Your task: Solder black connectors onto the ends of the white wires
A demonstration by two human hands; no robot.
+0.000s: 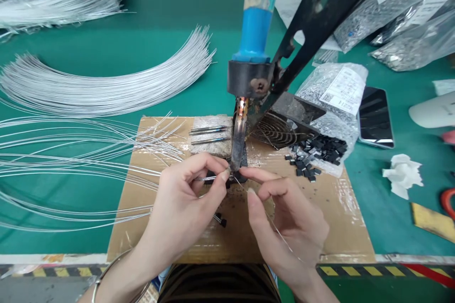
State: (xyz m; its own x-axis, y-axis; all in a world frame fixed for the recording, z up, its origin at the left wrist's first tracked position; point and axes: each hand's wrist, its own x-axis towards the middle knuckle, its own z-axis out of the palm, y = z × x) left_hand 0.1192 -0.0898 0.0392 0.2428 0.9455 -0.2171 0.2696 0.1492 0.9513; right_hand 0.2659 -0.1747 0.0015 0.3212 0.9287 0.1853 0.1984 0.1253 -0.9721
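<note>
A soldering iron (256,33) with a blue handle is clamped upright, its tip pointing down. Just left of the tip, my left hand (185,203) is closed, pinching a thin white wire (207,178) between thumb and forefinger. My right hand (289,213), right of the tip, is closed on a thin strand of solder wire (280,235), which trails across the palm. The solder's end reaches in under the tip, where the fingertips hide the exact contact. Wire ends with small black pieces (221,220) lie below my left hand.
A black metal bracket (309,23) slants over the bench at right. Black connectors (316,151) are heaped on the cardboard (337,213). White wire bundles (106,94) lie left. A phone (376,116), crumpled tissue (403,175) and plastic bags (419,42) are at right.
</note>
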